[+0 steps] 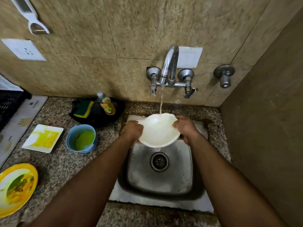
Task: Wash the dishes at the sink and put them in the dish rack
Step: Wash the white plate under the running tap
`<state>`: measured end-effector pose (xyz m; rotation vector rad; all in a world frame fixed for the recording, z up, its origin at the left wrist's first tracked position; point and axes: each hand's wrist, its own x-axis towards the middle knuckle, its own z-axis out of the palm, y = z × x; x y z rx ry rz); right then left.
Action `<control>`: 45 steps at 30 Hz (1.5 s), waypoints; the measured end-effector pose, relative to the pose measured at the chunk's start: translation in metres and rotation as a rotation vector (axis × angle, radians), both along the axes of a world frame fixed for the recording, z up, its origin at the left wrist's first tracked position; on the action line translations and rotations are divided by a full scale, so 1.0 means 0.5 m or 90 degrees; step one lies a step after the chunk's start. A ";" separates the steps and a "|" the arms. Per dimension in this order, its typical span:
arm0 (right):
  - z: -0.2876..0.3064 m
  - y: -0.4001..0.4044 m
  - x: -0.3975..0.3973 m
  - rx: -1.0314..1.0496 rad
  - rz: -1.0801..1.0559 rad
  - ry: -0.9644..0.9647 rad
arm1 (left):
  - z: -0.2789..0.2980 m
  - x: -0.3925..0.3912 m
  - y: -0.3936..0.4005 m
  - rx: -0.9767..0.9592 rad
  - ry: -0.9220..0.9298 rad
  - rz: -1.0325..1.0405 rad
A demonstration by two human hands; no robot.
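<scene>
A white scalloped bowl (pixel 158 131) is held over the steel sink (pixel 180 169), under the stream from the chrome tap (pixel 169 64). My left hand (pixel 132 131) grips its left rim and my right hand (pixel 186 127) grips its right rim. Water lands inside the bowl near its far edge. On the counter to the left lie a stained white square plate (pixel 43 138), a blue cup (pixel 82 138) with green residue and a dirty yellow plate (pixel 16 187). A black dish rack (pixel 9 104) shows at the far left edge.
A green-and-yellow sponge (pixel 83 108) and a dish soap bottle (pixel 106 104) sit in a black tray behind the blue cup. The tiled wall carries a socket (pixel 24 49) and a separate valve (pixel 224 76). A wall closes off the sink's right side.
</scene>
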<state>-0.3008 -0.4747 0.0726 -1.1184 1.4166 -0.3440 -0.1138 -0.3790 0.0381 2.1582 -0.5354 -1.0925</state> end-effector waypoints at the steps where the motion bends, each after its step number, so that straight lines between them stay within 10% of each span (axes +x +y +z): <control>1: 0.013 -0.003 -0.002 -0.037 0.004 0.012 | -0.018 -0.010 -0.002 0.002 -0.034 -0.012; 8: 0.064 0.011 -0.020 -0.340 0.066 0.141 | -0.060 -0.085 -0.060 0.074 -0.108 -0.034; 18: -0.020 0.016 -0.044 -0.257 -0.230 -0.054 | -0.045 -0.093 -0.058 -0.323 0.479 0.170; 23: -0.045 0.021 -0.043 -0.173 -0.141 -0.008 | -0.023 -0.067 -0.068 -0.227 0.146 0.187; 29: -0.019 0.052 -0.033 -0.265 0.019 0.201 | -0.012 -0.032 -0.064 -0.152 -0.430 -0.159; 36: -0.005 0.050 -0.044 -0.317 0.042 0.202 | -0.012 -0.038 -0.071 -0.165 -0.510 -0.208; 45: -0.035 0.049 -0.079 -0.321 0.024 0.150 | -0.003 -0.043 -0.099 -0.140 0.042 -0.050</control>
